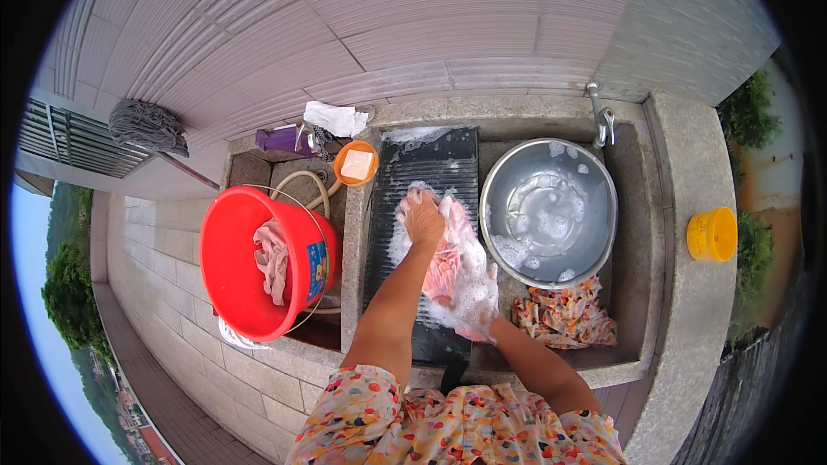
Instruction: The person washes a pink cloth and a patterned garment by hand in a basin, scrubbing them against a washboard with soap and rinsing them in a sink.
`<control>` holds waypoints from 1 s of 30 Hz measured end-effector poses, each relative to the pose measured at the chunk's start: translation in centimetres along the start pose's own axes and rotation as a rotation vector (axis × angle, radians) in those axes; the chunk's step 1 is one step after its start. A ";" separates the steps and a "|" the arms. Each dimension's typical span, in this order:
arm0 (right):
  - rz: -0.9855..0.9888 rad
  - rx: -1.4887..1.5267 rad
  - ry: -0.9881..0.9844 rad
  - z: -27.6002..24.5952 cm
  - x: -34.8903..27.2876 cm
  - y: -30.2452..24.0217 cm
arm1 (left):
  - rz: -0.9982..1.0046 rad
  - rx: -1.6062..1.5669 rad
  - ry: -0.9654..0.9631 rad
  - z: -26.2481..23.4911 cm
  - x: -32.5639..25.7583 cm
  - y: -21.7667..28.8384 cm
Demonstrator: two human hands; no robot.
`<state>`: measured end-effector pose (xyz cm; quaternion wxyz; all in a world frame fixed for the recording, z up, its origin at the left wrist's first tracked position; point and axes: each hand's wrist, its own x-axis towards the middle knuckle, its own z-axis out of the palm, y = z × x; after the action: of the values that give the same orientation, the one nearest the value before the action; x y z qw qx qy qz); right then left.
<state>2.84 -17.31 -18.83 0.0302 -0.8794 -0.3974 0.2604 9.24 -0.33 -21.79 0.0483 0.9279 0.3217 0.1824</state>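
I see the left hand [422,217] spread flat, pressing a soapy pink cloth garment [455,271] onto the black ribbed plastic washboard [422,174] in the stone sink [633,207]; the right hand [484,314] grips the garment's lower end, fingers closed in foam; a round steel basin [549,211] sits just beside; a red plastic bucket [237,267] stands left.

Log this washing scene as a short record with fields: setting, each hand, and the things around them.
setting: outdoor stone sink against a tiled wall
left hand: palm pressed flat on the soapy pink cloth, fingers spread
right hand: on the lower end of the cloth, mostly hidden by suds
washboard: dark, ribbed, lies under the cloth
metal basin: right of the washboard, holds sudsy water
patterned cloth: bunched below the basin
red bucket: left of the sink, a pale cloth inside
soap dish: orange, holds a bar
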 end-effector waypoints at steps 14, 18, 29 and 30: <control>0.009 0.095 -0.024 -2.2 -0.3 -0.2 | 0.150 -0.156 -0.185 -0.8 -1.2 -0.2; -0.012 0.055 -0.098 -3.3 -0.1 0.1 | 0.062 -0.179 -0.231 -3.1 -2.1 0.6; -0.006 0.058 0.054 0.5 0.9 -0.2 | 0.239 -0.097 -0.416 -2.6 -2.6 -0.2; 0.029 0.056 -0.004 0.7 0.8 -0.2 | 0.182 -0.068 -0.266 -1.4 -1.3 -0.1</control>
<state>2.85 -16.70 -19.72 0.0502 -0.8835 -0.3770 0.2736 7.71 -1.15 -20.90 0.1049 0.9670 0.2207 0.0725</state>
